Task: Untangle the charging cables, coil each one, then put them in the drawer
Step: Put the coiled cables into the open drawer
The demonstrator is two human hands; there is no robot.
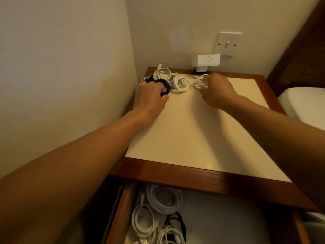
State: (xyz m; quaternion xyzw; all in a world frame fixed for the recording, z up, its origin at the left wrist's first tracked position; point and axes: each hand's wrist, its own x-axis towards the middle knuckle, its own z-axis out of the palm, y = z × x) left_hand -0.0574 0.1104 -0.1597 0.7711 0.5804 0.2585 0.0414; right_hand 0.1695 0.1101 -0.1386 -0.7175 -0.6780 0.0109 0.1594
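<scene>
The coiling looks finished, and the step in hand is the last one: moving the coils from the worktop (193,129) into the drawer (121,208). The drawer stands open under the near edge and already holds several wound cables (163,199), mostly white with some black among them.

The left hand (151,95) is at the far left corner, knuckles up, with its fingers and thumb curled round the black cable (166,85), a tight ring lying on the worktop. The right hand (218,88) is at the middle of the far edge, with its fingers hooked into a loose white cable (199,82). Both forearms stretch forward from the near edge, well apart. Between the hands, nearer the left one, lie the other white coils (180,83), touching one another and the black ring.

The next move probably calls for lifting each coil straight up without letting its loops spring open. The black ring must also come away without dragging its white neighbours. Both coils then go back over the near edge and down into the bare right part of the drawer. The loose white coil looks the likelier one to unravel on the way.
</scene>
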